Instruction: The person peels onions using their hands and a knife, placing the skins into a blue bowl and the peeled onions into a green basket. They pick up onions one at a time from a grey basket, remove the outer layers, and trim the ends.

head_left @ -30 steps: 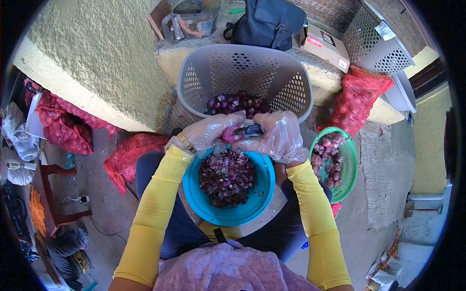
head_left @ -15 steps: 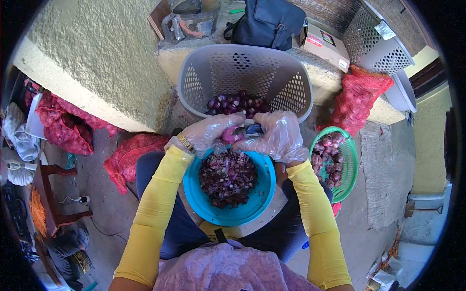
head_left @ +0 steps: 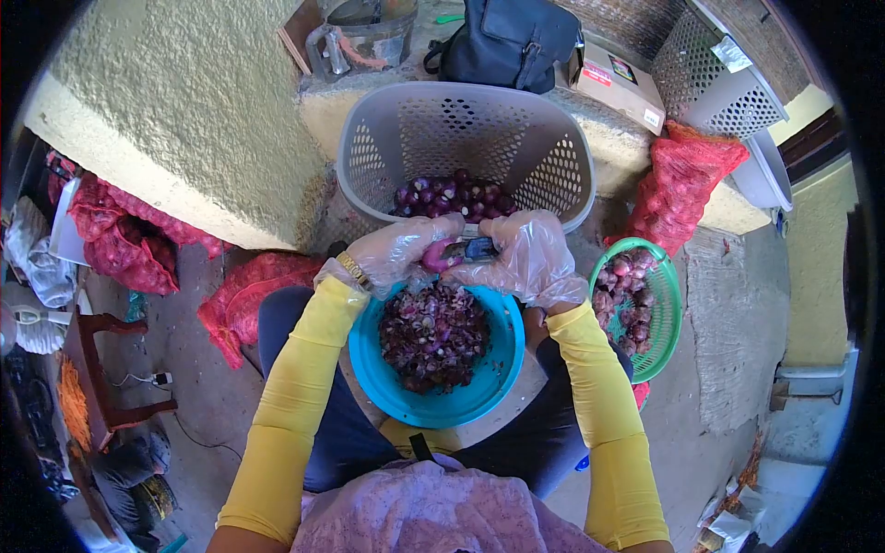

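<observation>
My left hand (head_left: 398,247), in a clear plastic glove, is closed around a red onion (head_left: 439,256). Likewise gloved, my right hand (head_left: 530,260) grips a knife (head_left: 480,247), whose dark, wide blade lies against the onion's right side. Both hands are above the far rim of a blue basin (head_left: 367,373), which holds a heap of onion skins and trimmings (head_left: 433,336). Just beyond them stands a grey perforated basket (head_left: 369,120) with shiny peeled onions (head_left: 454,195) at its bottom. The knife's handle is hidden inside my right hand.
A green colander (head_left: 676,323) of dry-skinned onions stands at the right. Red mesh sacks (head_left: 684,180) of onions lie on both sides. A black bag (head_left: 512,41) and a cardboard box (head_left: 619,88) rest on the ledge behind the basket. A wooden chair (head_left: 97,369) is at left.
Both hands stay in nearly the same place. The knife blade and the onion have turned slightly against each other.
</observation>
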The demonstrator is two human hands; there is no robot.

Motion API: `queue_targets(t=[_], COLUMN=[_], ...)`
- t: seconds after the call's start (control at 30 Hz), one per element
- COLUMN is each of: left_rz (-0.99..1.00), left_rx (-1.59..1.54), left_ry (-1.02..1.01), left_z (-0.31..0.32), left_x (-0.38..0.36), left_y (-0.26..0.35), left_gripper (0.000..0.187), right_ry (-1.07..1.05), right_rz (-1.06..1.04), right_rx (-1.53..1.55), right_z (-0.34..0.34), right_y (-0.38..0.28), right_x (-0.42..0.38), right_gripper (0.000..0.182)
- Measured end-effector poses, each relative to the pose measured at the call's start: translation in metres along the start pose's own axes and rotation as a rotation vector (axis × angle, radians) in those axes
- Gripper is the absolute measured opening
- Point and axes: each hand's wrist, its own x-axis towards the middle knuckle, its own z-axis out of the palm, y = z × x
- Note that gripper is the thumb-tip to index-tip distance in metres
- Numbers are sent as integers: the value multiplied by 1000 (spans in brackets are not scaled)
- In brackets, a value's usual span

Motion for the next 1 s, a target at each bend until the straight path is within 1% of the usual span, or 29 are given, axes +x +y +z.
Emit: queue_targets(t=[0.13,0.17,0.23,0.37,0.43,0.57,0.63,0.67,0.73,0.83,0.97,1.0], left_rz=[1,0,-14,-71,-20,-19,-40,-41,55,0,8,19], left_rx=[22,22,-44,5,-70,-37,-78,-77,-88,-76,-107,-125], left_ry=[-26,-26,11,-14,-2,43,25,25,-17,-12,10,7], left_z=[1,1,0,-3,-2,3,1,1,2,-2,2,1], left_x=[-2,0,3,2,5,0,3,3,2,4,2,4], left_y=[1,-1,-5,-3,-5,2,0,0,-2,-2,2,-1], left_gripper=[43,43,43,43,43,43,43,43,43,43,43,41], right_ry=[-82,-82,-63,-70,-84,-70,-84,-84,-191,-217,-248,-262], right_rz=[12,12,3,50,78,50,57,58,95,113,140,182], right_rx=[25,26,38,76,63,47,157,157,194,222,251,309], right_z=[-1,1,5,4,6,4,9,8,4,-3,-3,-3], right_y=[4,5,6,0,-3,-1,4,4,3,-1,-1,-3], right_x=[1,0,0,-1,-2,-2,-2,-1,0,1,1,1], right_gripper=[62,62,71,70,60,58,59,59,55,53,52,51])
